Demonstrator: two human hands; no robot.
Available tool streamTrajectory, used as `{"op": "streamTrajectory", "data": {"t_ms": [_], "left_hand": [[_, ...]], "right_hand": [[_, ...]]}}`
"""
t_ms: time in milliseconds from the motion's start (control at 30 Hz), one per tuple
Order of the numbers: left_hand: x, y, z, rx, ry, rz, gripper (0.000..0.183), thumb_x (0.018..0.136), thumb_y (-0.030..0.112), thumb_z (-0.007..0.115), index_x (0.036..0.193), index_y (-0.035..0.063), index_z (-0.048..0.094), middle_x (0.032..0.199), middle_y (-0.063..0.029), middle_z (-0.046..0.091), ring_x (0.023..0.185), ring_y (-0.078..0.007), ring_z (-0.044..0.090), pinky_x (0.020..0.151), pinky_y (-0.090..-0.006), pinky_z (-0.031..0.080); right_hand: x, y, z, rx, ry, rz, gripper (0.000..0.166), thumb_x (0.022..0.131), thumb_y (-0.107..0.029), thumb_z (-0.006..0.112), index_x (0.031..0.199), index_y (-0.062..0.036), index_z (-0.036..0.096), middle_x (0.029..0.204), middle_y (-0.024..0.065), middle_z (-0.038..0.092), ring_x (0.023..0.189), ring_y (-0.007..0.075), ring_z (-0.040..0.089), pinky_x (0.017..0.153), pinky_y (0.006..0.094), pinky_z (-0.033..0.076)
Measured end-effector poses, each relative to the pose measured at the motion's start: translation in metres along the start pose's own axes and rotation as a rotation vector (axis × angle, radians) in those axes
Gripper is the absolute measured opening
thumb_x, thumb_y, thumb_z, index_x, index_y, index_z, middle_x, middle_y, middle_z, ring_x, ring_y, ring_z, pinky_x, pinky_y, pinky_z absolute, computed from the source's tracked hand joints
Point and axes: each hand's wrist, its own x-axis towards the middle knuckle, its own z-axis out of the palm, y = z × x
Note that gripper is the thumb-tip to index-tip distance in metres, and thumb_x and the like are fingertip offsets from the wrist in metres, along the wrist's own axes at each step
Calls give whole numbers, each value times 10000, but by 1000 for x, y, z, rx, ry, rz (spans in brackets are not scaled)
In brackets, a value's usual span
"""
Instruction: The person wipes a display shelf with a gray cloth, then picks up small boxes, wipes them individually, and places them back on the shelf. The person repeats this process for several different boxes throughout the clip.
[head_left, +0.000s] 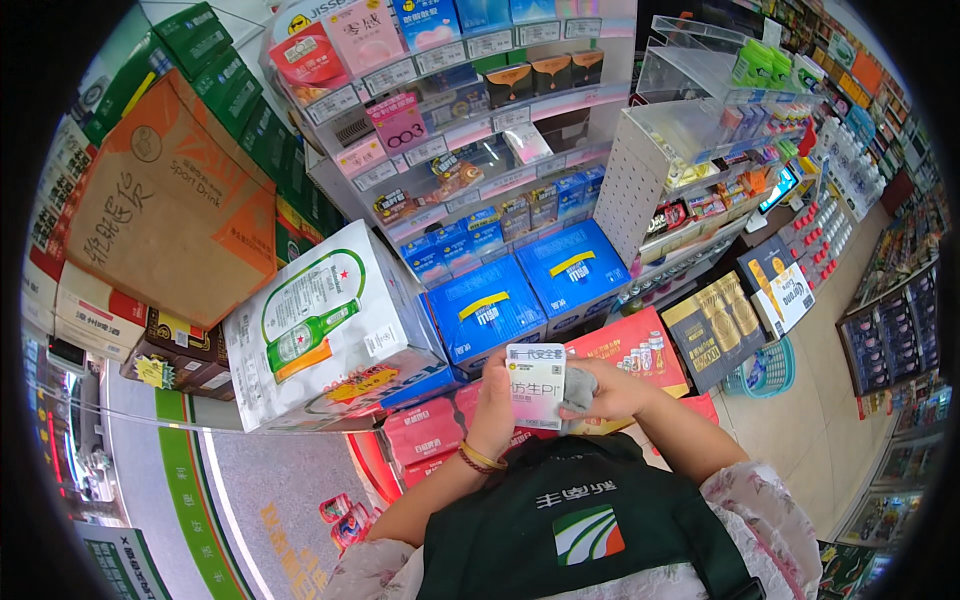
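A small white and pink condom box (535, 390) is held upright in front of my dark green apron. My left hand (491, 405) grips its left side. In my right hand (611, 386) is a crumpled grey cloth (579, 390), pressed against the right edge of the box. Ahead stands a tiered display rack (480, 161) of small boxes with price tags along its shelf edges. On one of its shelves, a similar white and pink box (527, 142) sits at an angle. Blue cartons (487, 304) stand at the foot of the rack.
At the left are a white Heineken carton (330, 322), a brown sport drink carton (176, 202) and stacked green cartons (225, 90). A candy rack (697, 172) stands to the right, with a turquoise basket (761, 369) on the tiled floor below. Red packs (424, 435) are stacked close before me.
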Motion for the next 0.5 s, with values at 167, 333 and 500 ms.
{"op": "streamTrajectory", "data": {"t_ms": [167,333,500], "left_hand": [[-8,1,-3,330,36,239,535,1018,427,416,1301,-24,464,1242,-132,537,1140,-217,534,973,-337,413],[0,28,2,603,-89,447,481,968,290,570,1312,-27,461,1199,-139,579,1158,-228,525,989,-360,406],[2,18,-6,444,-15,369,432,984,270,554,1305,-9,472,1160,-107,614,1079,-185,568,934,-325,449]], "right_hand": [[4,11,18,347,122,-37,602,832,-65,731,1369,-14,465,1206,62,616,1122,141,560,955,330,460],[3,32,16,501,77,17,592,830,-89,735,1353,-18,467,1192,64,618,1106,145,573,954,339,468],[-1,43,13,635,156,173,502,813,-128,755,1258,-20,549,1153,72,637,1051,163,603,927,350,486]]}}
